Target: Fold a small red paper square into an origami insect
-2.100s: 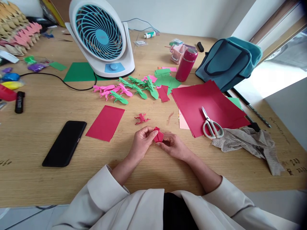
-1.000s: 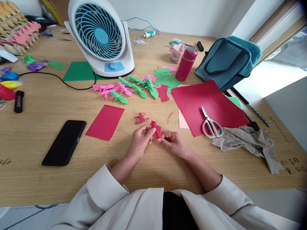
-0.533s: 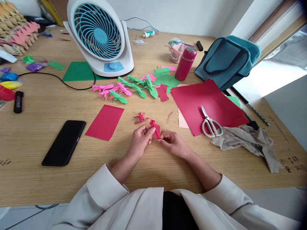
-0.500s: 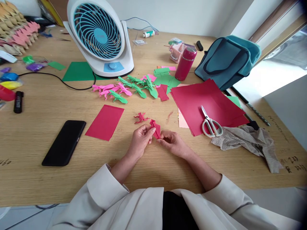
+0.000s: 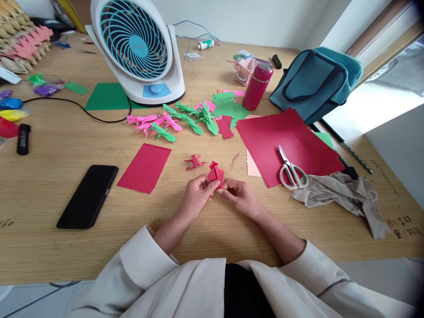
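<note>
The left hand [image 5: 198, 194] pinches the paper [image 5: 216, 172]; the right hand [image 5: 240, 197] curls at its edge, hold unclear. A small figure [image 5: 195, 162] lies just beyond, scissors [image 5: 290, 166] rightward. The paper is red, folded.

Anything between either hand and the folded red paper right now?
Nothing visible: the left hand pinches the folded red paper, and the right hand is at its lower edge. The legged red origami figure lies beyond, not between.

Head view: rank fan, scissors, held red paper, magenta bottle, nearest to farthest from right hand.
From the right hand:
1. held red paper, just left
2. scissors, to the right
3. magenta bottle, ahead
4. fan, ahead left
</note>
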`<move>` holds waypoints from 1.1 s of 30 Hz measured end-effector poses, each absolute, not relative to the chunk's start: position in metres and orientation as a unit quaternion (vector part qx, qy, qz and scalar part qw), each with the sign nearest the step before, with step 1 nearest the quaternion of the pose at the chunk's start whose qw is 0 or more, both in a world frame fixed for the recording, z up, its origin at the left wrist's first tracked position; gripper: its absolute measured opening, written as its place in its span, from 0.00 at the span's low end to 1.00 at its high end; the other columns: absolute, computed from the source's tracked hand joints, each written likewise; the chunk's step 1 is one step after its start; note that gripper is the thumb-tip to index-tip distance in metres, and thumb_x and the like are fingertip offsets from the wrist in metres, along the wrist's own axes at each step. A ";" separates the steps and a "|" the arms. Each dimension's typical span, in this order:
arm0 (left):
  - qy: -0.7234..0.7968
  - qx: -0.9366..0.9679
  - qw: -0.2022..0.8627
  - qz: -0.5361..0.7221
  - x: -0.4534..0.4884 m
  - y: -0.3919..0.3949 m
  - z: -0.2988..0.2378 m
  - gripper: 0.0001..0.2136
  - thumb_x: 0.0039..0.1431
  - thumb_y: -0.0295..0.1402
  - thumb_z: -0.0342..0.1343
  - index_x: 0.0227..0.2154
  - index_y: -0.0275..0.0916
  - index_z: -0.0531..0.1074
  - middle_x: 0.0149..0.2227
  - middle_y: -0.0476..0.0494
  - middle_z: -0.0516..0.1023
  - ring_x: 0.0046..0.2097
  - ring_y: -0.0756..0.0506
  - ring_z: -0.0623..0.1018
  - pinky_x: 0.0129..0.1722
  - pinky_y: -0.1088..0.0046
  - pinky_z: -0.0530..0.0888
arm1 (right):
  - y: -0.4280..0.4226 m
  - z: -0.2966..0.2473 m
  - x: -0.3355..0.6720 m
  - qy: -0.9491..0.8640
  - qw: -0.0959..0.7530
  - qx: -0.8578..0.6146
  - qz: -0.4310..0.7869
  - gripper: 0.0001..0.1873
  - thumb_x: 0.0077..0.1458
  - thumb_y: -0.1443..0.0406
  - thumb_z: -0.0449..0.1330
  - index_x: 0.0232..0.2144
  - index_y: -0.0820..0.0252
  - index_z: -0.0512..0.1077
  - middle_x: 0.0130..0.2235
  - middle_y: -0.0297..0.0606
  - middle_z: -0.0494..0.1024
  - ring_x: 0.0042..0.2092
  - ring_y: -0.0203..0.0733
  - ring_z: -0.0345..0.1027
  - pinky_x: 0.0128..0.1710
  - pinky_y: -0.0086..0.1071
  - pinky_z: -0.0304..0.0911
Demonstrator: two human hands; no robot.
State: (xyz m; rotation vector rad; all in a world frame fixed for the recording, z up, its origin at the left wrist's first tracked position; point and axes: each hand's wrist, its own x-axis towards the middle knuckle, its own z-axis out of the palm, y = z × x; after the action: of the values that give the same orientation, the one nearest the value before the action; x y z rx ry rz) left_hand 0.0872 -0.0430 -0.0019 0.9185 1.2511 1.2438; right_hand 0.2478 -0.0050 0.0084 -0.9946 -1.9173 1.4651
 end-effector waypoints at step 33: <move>0.517 0.409 0.604 0.448 0.078 -0.043 0.014 0.22 0.57 0.52 0.56 0.22 0.36 0.69 0.20 0.51 0.68 0.19 0.55 0.64 0.17 0.80 0.63 | -0.002 0.002 0.245 -0.567 0.411 -0.344 0.626 0.18 0.54 0.50 0.65 0.35 0.56 0.68 0.35 0.35 0.72 0.35 0.38 0.66 0.38 0.34 0.66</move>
State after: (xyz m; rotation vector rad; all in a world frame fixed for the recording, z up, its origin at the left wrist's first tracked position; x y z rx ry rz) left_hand 0.0782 -0.0427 0.0141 0.9459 1.1972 1.0368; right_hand 0.2452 -0.0017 0.0019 -0.8671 -1.4264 1.5748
